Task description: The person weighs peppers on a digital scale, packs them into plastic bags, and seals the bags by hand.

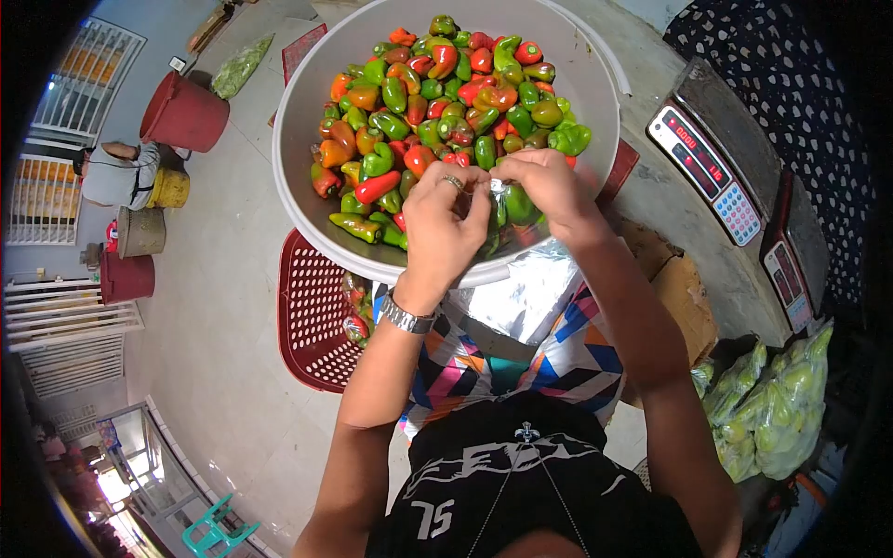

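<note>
A wide grey-white basin [296,191] full of red, green and orange peppers [409,102] stands in front of my lap. Over its near rim my left hand [445,216], with a ring and a metal watch, pinches the top of a clear plastic bag [498,200]. From the other side my right hand [547,189] grips the same bag top, its fingertips close to the left ones. Green peppers [521,206] show through the plastic below my fingers. A pile of shiny clear plastic bags [516,302] lies across my lap.
A red perforated basket [302,321] with bagged peppers [356,325] is at lower left. Two digital scales [712,172] [786,274] stand at right, above filled plastic bags [772,409]. Another person [121,177] is at far left near red tubs [184,112]. A green chair [219,528] stands lower left.
</note>
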{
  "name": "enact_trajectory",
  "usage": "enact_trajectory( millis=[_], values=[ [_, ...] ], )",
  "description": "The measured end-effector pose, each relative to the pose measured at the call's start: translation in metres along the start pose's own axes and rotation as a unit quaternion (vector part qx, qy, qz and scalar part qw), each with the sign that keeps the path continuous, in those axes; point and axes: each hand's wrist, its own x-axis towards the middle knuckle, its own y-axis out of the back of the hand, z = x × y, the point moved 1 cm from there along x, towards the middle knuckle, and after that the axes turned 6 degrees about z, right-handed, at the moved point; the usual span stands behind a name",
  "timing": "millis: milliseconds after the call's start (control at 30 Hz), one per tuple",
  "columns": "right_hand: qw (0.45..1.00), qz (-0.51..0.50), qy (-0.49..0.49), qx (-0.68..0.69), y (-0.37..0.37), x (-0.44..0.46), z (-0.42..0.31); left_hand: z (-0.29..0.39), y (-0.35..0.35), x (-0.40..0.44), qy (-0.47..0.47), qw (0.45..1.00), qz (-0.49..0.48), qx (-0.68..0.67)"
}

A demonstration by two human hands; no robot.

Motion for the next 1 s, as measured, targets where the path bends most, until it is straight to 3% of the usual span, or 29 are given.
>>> enact_trajectory(
  millis=[133,333,600,667,733,800,933,1000],
  values=[
    [1.000,-0.006,-0.015,0.018,0.001,-0.007,-0.008,-0.001,0.002,-0.001,-0.063,0.997,-0.010,0.032],
    [0.998,0.006,-0.045,0.035,-0.002,-0.004,-0.002,0.005,0.001,0.013,-0.144,0.961,-0.080,0.220],
    [0.984,-0.001,-0.149,0.101,0.009,0.012,-0.007,-0.015,-0.019,0.035,-0.160,0.963,-0.108,0.188],
    [0.991,-0.027,-0.099,0.084,0.012,0.017,0.001,-0.017,-0.019,0.042,-0.148,0.965,-0.120,0.180],
    [0.999,-0.028,-0.022,0.026,0.011,0.020,0.000,-0.026,-0.018,0.045,-0.017,0.992,-0.115,0.047],
    [0.995,0.005,0.076,-0.068,0.008,0.016,0.002,-0.021,-0.007,0.048,0.125,0.980,-0.153,-0.028],
    [0.959,0.046,0.213,-0.184,0.004,0.010,0.001,-0.031,0.001,0.045,0.229,0.941,-0.221,-0.112],
    [0.966,0.026,0.202,-0.159,0.002,0.011,0.002,-0.034,0.006,0.042,0.271,0.921,-0.234,-0.155]
  ],
)
